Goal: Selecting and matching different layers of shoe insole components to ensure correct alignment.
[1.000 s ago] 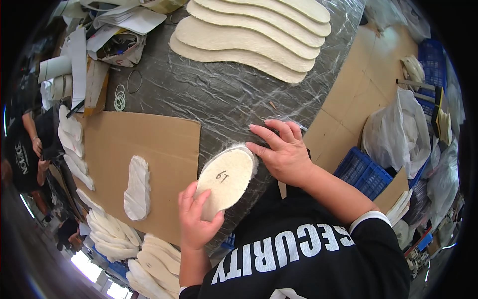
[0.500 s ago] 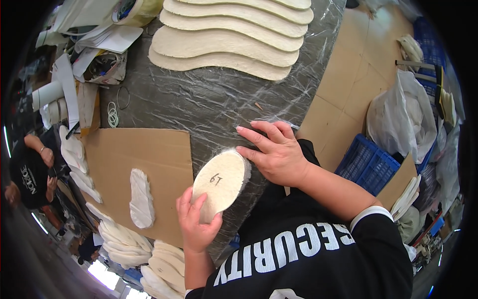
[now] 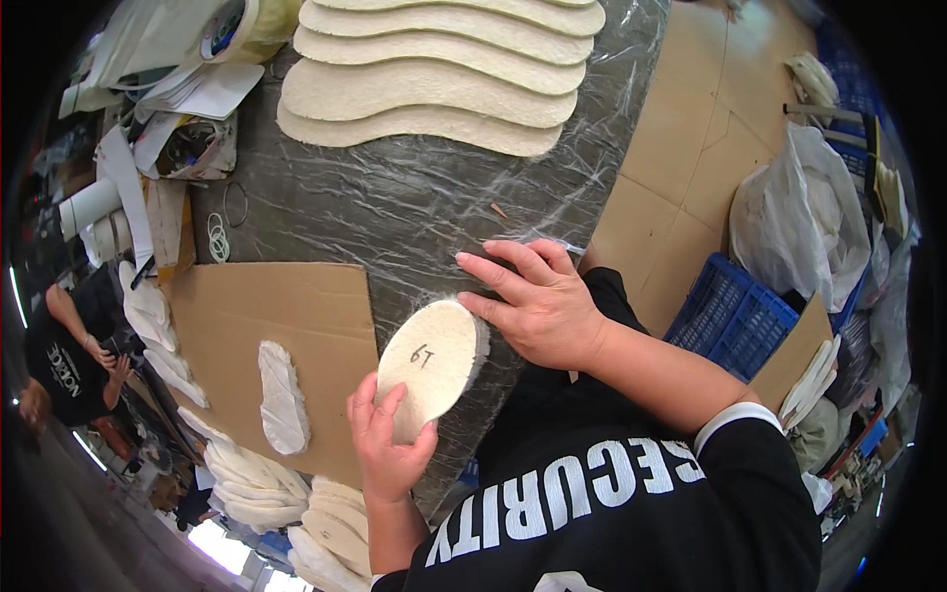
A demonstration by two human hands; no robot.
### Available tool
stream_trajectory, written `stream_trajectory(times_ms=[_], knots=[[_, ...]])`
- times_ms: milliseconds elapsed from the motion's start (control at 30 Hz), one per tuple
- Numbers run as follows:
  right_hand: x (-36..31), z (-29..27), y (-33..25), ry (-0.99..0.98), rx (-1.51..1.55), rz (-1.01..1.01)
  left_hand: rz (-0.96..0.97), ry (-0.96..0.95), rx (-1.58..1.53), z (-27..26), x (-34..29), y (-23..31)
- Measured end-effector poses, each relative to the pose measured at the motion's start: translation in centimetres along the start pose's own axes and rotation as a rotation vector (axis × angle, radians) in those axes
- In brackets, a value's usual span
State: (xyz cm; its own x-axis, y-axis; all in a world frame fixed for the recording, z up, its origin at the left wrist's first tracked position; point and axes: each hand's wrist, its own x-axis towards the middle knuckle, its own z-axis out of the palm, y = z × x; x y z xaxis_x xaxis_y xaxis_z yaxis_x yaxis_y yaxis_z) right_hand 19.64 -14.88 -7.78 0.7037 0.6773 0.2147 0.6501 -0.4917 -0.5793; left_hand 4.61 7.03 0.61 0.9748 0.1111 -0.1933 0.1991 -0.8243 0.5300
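Note:
A cream insole point(image 3: 434, 370) with a handwritten mark on its face and a thick, fuzzy grey-white edge is tilted above the table. My left hand point(image 3: 393, 439) grips its lower end, thumb on one side and fingers over the face. I cannot tell whether it is one thick piece or several stacked together. Beside its upper end is my right hand point(image 3: 538, 304), fingers spread and holding nothing, with the thumb tip at the insole's rim. Farther off on the table, several cream insoles point(image 3: 424, 91) lie overlapped in a row.
Dark plastic film covers the table point(image 3: 326, 207). A cardboard sheet point(image 3: 326, 306) at the left bears a white fluffy insole point(image 3: 283, 400), and more insoles point(image 3: 252, 483) pile up below. A blue crate point(image 3: 735, 311) and plastic bag point(image 3: 804, 212) stand right. Another person point(image 3: 69, 345) is far left.
The view has shifted slightly, so the table and insole row appear a little farther left. Both hands keep nearly the same pose around the insole.

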Motion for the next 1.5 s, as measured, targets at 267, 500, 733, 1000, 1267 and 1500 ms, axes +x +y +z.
stream_trajectory(times_ms=[267,500,733,1000,1267,1500], knots=[[-0.3,0.0,0.4,0.005,0.023,0.005,-0.006,-0.062,0.021,0.2,0.4,0.5],[-0.3,0.0,0.4,0.086,0.044,0.006,-0.043,-0.074,-0.050,0.1,0.4,0.7],[-4.3,0.8,-1.6,0.196,0.248,-0.282,-0.060,-0.061,-0.110,0.0,0.7,0.9],[-5.5,2.7,-2.4,0.086,0.107,-0.212,-0.104,-0.103,-0.166,-0.3,1.1,1.3],[-5.6,2.9,-2.2,0.146,0.117,-0.235,-0.109,-0.099,-0.133,0.1,1.0,1.5],[-5.7,3.3,-2.3,0.178,0.064,-0.227,-0.269,-0.048,-0.588,-0.4,1.0,1.2]])
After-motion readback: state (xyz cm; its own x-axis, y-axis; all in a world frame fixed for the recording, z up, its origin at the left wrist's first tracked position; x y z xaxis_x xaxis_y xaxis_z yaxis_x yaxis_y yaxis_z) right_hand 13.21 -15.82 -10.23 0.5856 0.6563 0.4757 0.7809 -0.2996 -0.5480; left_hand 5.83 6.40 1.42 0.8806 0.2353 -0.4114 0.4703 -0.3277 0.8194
